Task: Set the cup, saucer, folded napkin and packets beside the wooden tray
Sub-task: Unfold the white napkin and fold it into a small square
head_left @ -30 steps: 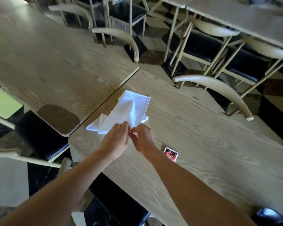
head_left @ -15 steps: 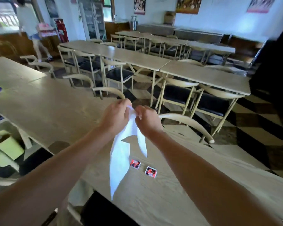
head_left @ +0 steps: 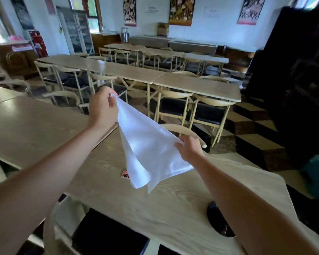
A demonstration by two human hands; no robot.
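A white cloth napkin (head_left: 147,146) hangs spread in the air above the wooden table (head_left: 173,203). My left hand (head_left: 102,106) pinches its upper corner, raised high. My right hand (head_left: 189,148) grips another corner, lower and to the right. The rest of the napkin droops toward the table. One red packet (head_left: 124,174) lies on the table, partly hidden behind the cloth. A dark round object (head_left: 218,220) sits on the table under my right forearm; I cannot tell what it is. No cup, saucer or tray shows.
A second table (head_left: 26,122) butts against this one on the left. A chair back (head_left: 184,132) stands at the far edge, and a black-seated chair (head_left: 107,234) is at the near edge. Rows of tables and chairs fill the room beyond.
The napkin has been lifted off the table and my hands have pulled apart, left hand up, right hand down and right, spreading the cloth. The view has tilted up to the room.
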